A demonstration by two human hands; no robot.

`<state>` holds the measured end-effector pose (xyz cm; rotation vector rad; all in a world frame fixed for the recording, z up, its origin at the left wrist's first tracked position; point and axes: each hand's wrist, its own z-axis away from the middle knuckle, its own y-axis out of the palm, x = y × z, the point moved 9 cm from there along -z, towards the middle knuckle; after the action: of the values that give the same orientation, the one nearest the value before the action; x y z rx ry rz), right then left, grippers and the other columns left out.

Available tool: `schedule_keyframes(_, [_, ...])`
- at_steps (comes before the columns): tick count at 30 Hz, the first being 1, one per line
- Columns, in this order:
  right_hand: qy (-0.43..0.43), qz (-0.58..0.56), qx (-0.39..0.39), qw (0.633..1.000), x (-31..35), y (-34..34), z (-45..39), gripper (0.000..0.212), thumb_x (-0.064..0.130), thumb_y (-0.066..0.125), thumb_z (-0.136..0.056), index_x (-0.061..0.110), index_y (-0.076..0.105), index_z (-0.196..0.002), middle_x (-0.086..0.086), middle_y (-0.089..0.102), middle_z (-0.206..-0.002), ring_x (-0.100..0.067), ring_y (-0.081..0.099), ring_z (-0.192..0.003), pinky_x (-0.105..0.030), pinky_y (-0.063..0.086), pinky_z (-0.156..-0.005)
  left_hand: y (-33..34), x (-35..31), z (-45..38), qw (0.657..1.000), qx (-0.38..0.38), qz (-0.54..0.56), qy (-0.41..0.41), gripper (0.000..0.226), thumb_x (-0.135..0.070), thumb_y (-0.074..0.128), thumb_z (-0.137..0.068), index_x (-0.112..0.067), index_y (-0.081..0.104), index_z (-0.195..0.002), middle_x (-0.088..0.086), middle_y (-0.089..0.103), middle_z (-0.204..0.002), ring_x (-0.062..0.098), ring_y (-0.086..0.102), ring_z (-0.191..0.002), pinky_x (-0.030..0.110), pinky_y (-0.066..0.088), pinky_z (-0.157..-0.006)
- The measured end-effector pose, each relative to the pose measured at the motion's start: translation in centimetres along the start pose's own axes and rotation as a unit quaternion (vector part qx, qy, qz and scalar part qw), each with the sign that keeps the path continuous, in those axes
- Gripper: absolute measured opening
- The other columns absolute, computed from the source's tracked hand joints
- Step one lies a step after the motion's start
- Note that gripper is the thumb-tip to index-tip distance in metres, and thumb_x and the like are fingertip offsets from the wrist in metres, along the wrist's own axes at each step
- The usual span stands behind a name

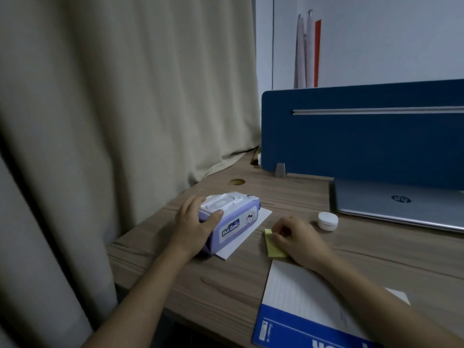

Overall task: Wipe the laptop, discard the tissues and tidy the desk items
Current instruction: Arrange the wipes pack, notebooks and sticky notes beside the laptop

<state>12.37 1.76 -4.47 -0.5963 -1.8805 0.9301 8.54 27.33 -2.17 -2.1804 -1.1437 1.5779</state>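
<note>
A purple pack of wet wipes (233, 217) with a white flip lid lies on a white sheet of paper (244, 234) at the left of the wooden desk (226, 285). My left hand (194, 228) grips the pack's near end, thumb on the lid. My right hand (298, 238) rests on a yellow sticky-note pad (272, 247), fingers curled on its far edge. A closed silver laptop (399, 204) lies at the right, against the blue divider. A small white round case (327, 221) sits in front of the laptop.
A blue and white notepad (301, 310) lies at the near desk edge under my right forearm. A blue partition (364, 136) stands behind the laptop. A beige curtain (113, 121) hangs along the desk's left side. A round cable hole (237, 182) is near the back.
</note>
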Motion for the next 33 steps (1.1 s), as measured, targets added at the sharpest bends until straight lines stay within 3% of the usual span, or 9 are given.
schedule_keyframes(2, [-0.014,0.004,0.005,1.000,0.2,0.1,0.2,0.016,0.038,0.059,-0.090,0.027,0.066,-0.099,0.006,0.059,-0.103,-0.013,0.055,-0.097,-0.039,0.050,-0.088,0.0,0.8,-0.7,0.998,-0.023,0.039,-0.044,0.091,-0.071,0.053,-0.062,-0.017,0.048,-0.134,0.004,0.043,-0.143,0.023,0.045,-0.127,0.041,0.040,-0.103])
schedule_keyframes(6, [-0.028,0.003,0.004,1.000,0.3,0.0,0.4,0.020,0.038,0.059,-0.091,0.024,0.067,-0.102,0.005,0.058,-0.106,-0.015,0.053,-0.100,-0.039,0.048,-0.090,0.5,2.1,-2.1,0.987,-0.029,0.123,-0.103,0.069,-0.053,0.073,-0.070,-0.017,0.050,-0.124,0.006,0.059,-0.128,0.019,0.061,-0.106,0.038,0.050,-0.089])
schedule_keyframes(8, [-0.027,-0.010,0.000,1.000,0.4,-0.2,0.5,0.020,0.036,0.059,-0.091,0.022,0.068,-0.102,0.003,0.059,-0.106,-0.017,0.053,-0.101,-0.040,0.047,-0.090,0.6,1.7,-2.3,0.986,-0.036,0.148,-0.075,0.065,-0.036,0.077,-0.080,-0.019,0.042,-0.133,0.001,0.061,-0.129,0.014,0.062,-0.104,0.027,0.048,-0.082])
schedule_keyframes(11, [-0.032,-0.010,0.003,0.999,0.5,-0.3,0.8,0.021,0.036,0.058,-0.092,0.022,0.068,-0.103,0.003,0.058,-0.107,-0.017,0.053,-0.101,-0.039,0.046,-0.090,-0.1,-0.1,-1.9,0.988,-0.070,0.136,0.017,0.090,-0.019,0.075,-0.085,-0.035,0.016,-0.151,-0.011,0.056,-0.130,0.003,0.059,-0.106,0.005,0.043,-0.078])
schedule_keyframes(14, [-0.029,-0.016,0.006,0.999,0.4,-0.5,1.1,0.020,0.036,0.057,-0.093,0.022,0.067,-0.104,0.003,0.058,-0.106,-0.017,0.052,-0.102,-0.037,0.045,-0.090,0.1,-3.1,-1.2,0.993,-0.031,0.078,0.084,0.076,-0.031,0.066,-0.091,-0.052,0.018,-0.147,-0.021,0.053,-0.132,-0.001,0.055,-0.114,0.016,0.043,-0.086])
schedule_keyframes(16, [-0.020,-0.023,-0.001,1.000,0.2,-0.7,1.1,0.019,0.035,0.057,-0.093,0.021,0.068,-0.102,0.003,0.058,-0.105,-0.018,0.052,-0.101,-0.037,0.045,-0.090,0.8,-4.7,-0.8,0.989,0.018,0.017,0.149,0.050,-0.043,0.054,-0.095,-0.043,0.041,-0.143,-0.023,0.057,-0.132,0.002,0.056,-0.120,0.029,0.048,-0.093])
schedule_keyframes(19, [-0.003,-0.025,-0.015,1.000,-0.2,-1.1,1.0,0.018,0.035,0.057,-0.092,0.021,0.068,-0.098,0.002,0.060,-0.104,-0.020,0.052,-0.102,-0.041,0.045,-0.091,1.5,-5.4,0.1,0.973,0.050,-0.081,0.208,0.050,-0.052,0.042,-0.092,-0.029,0.062,-0.131,-0.010,0.060,-0.136,0.014,0.055,-0.125,0.047,0.046,-0.099])
schedule_keyframes(27, [0.012,-0.026,0.001,1.000,-0.5,-1.0,1.2,0.021,0.036,0.057,-0.091,0.022,0.067,-0.104,0.002,0.058,-0.110,-0.021,0.050,-0.109,-0.043,0.043,-0.095,1.5,-5.2,0.6,0.969,0.032,-0.163,0.181,0.057,-0.059,0.047,-0.079,-0.036,0.060,-0.129,-0.017,0.059,-0.135,0.016,0.055,-0.122,0.046,0.047,-0.096])
schedule_keyframes(33, [0.009,0.001,0.030,0.999,-0.2,-0.6,1.6,0.033,0.043,0.055,-0.092,0.025,0.062,-0.119,0.002,0.054,-0.126,-0.021,0.045,-0.118,-0.044,0.040,-0.101,2.0,-3.2,0.9,0.969,0.037,-0.217,0.114,0.078,-0.064,0.056,-0.073,-0.038,0.036,-0.144,-0.007,0.045,-0.142,0.024,0.051,-0.118,0.048,0.049,-0.094])
